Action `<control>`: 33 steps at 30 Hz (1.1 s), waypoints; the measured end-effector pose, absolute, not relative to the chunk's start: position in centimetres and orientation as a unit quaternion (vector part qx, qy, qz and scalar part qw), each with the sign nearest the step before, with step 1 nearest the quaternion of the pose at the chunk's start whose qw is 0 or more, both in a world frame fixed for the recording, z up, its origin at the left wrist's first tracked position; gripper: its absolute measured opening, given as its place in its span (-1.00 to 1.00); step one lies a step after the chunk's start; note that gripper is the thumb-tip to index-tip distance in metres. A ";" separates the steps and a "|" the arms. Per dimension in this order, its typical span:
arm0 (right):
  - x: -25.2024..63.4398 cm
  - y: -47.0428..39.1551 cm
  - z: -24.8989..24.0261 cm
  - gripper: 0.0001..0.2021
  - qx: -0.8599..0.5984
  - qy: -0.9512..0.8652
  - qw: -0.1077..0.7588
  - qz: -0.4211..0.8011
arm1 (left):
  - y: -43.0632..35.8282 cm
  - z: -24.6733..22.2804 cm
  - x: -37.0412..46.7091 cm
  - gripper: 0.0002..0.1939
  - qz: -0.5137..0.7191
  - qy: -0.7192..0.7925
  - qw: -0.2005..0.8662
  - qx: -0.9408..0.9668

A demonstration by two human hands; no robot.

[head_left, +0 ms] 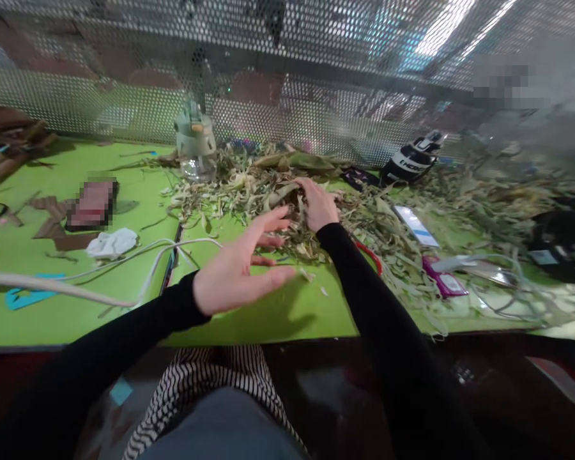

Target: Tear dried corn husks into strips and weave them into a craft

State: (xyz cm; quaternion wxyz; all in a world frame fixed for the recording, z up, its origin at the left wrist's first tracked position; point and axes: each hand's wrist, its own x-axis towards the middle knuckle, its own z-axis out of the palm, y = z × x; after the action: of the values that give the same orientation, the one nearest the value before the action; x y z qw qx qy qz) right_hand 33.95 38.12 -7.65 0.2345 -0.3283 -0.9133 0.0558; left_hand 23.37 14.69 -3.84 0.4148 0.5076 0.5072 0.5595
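Observation:
My left hand [246,265] hovers over the green table [268,319], its fingers spread apart and nothing in it. Farther forward, my right hand [317,203] reaches into a heap of dried leaf scraps [230,191]. Its fingers curl down at a pale, curved leaf piece [283,193]; the fingertips are partly hidden, so a hold on it cannot be made out. Longer green-brown leaves [301,161] lie behind my right hand. A red handle-like loop [370,255] shows beside my right forearm.
A clear bottle with a green lid [195,144] stands behind the scraps; a black bottle [412,160] leans at the right. A phone [93,204], crumpled tissue [112,243], white cable [91,292] and blue tool [33,298] lie left. Perforated metal [148,96] rises behind.

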 end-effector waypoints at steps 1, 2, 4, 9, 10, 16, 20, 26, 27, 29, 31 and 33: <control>33.6 37.5 -7.3 -0.51 -0.340 -0.904 0.253 0.045 | 16.3 -5.4 23.4 -0.30 0.549 0.522 0.410 0.508; 33.1 36.7 -7.0 -0.52 -0.353 -0.894 0.275 0.034 | 17.9 -6.9 23.3 -0.31 0.539 0.542 0.409 0.499; 32.2 35.2 -6.4 -0.53 -0.358 -0.880 0.312 0.021 | 20.6 -9.4 22.8 -0.28 0.559 0.547 0.401 0.476; 32.1 34.2 -6.1 -0.42 -0.241 -0.929 0.271 0.077 | 23.6 -11.0 19.5 -0.62 0.687 0.530 0.358 0.344; 32.4 34.8 -6.4 -0.35 -0.259 -0.927 0.262 0.075 | 23.8 -10.9 18.8 -0.76 0.710 0.526 0.362 0.296; 31.9 39.8 -8.7 -0.18 -0.384 -0.910 0.146 0.060 | 23.6 -10.0 17.3 -0.98 0.721 0.521 0.375 0.261; 30.6 41.5 -6.9 -0.66 -0.403 -0.899 0.165 0.046 | 22.1 -8.8 18.0 -0.61 0.711 0.528 0.347 0.308; 31.3 41.8 -3.3 -0.82 -0.462 -0.839 0.275 0.081 | 21.5 -7.7 19.3 -0.53 0.683 0.535 0.220 0.447; 31.5 41.3 -3.2 -0.85 -0.457 -0.834 0.293 0.098 | 22.2 -7.6 19.6 -0.59 0.668 0.538 0.243 0.453; 31.7 39.3 -3.5 -0.86 -0.438 -0.834 0.312 0.122 | 23.8 -7.6 20.1 -0.59 0.650 0.542 0.323 0.424; 32.1 36.8 -4.0 -0.81 -0.410 -0.844 0.312 0.148 | 25.3 -7.4 20.3 -0.56 0.659 0.539 0.365 0.377; 32.6 34.3 -4.5 -0.75 -0.355 -0.857 0.303 0.217 | 25.9 -7.1 20.3 -0.55 0.673 0.531 0.371 0.358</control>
State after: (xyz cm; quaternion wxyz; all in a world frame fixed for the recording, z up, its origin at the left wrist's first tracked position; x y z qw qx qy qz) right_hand 32.61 34.30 -4.46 0.3032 -0.3555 -0.8571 0.2169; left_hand 20.27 25.95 -7.11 0.3714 0.3576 0.5308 0.6726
